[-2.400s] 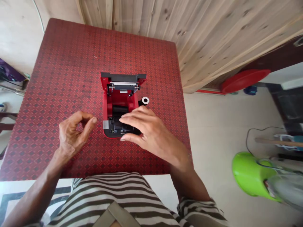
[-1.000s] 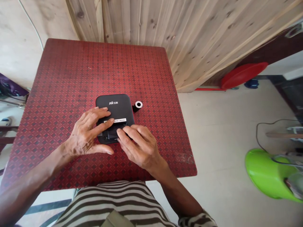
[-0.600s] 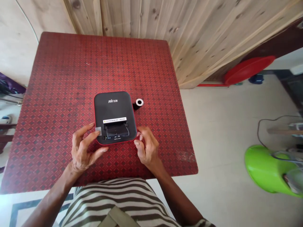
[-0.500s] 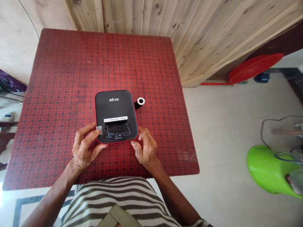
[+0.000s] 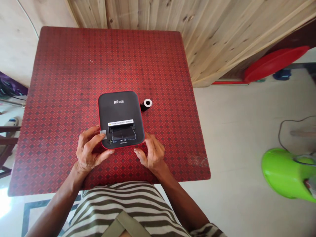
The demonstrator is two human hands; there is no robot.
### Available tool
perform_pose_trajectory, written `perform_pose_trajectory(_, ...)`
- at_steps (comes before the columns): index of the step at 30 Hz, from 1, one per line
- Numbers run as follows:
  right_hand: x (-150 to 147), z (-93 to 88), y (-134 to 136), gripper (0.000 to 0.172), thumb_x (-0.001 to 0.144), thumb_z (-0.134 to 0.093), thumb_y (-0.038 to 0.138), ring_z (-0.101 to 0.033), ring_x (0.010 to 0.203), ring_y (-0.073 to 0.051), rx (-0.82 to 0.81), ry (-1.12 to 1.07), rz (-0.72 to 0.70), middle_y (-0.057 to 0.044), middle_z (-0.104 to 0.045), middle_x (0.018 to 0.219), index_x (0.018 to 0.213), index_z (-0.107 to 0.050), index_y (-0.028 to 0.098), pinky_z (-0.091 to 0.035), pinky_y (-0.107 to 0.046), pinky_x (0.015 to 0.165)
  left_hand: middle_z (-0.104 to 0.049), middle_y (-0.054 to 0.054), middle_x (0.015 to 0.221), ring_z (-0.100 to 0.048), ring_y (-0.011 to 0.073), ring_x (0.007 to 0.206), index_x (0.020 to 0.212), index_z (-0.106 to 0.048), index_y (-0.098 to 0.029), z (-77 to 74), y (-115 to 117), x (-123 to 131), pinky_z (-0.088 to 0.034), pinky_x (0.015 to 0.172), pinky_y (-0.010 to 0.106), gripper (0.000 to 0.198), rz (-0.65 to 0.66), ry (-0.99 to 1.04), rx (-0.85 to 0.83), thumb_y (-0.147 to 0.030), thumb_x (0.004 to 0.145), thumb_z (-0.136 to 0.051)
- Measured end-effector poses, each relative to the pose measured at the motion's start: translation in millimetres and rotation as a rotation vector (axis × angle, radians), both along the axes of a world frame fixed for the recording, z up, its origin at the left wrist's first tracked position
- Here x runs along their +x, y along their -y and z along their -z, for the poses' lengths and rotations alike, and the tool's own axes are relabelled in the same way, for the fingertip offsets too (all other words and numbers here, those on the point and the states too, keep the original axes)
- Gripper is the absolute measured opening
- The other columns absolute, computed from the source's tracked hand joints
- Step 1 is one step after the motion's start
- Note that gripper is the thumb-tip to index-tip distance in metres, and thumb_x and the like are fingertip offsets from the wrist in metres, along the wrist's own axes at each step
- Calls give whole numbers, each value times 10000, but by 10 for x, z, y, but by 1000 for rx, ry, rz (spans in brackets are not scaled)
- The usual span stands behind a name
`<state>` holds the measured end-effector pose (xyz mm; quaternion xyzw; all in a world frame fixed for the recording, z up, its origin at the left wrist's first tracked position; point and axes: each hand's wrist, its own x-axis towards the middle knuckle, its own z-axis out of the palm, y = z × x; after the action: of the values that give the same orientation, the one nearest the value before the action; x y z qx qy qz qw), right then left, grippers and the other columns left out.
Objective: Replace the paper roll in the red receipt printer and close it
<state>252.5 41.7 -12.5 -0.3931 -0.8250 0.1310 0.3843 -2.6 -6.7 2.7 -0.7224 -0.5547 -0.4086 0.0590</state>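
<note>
left hand (image 5: 88, 151) and right hand (image 5: 153, 154) cup printer (image 5: 120, 111) at near corners, can't tell if clamped; probably stiff, lightish, slick; best grip left and right sides.

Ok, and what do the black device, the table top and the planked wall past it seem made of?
Black device: probably matte plastic, going by its even, soft sheen and rounded corners. Table top: perhaps vinyl or laminate, with a slight gloss and a repeating printed-looking pattern. Wall: pale wood, seemingly low-sheen, with knots and grain showing.
</note>
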Motion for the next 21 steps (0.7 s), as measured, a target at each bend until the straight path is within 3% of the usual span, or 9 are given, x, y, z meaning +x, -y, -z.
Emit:
perform_pose_trajectory(14, 7, 19, 5, 488, 1044, -524, 386, -720, 790, -226, 5, -31, -15, -107, -761, 959, 1456, -539, 126, -604, -335, 755, -727, 84, 1248, -760, 240, 1064, 1323, -597, -293, 33, 32, -14, -661, 876, 394, 526, -60, -39, 5, -527, 889, -782)
perform_pose_trajectory(21, -4, -23, -7, 335, 1055, -509, 343, -703, 776, -205, -72, -102, -18, -90, -759, 973, 1324, -618, 174, -588, -328, 749, -745, 76, 1173, -755, 244, 1072, 1301, -605, -289, 20, 16, 2, -662, 868, 405, 496, -68, -26, -5, -555, 909, -751)
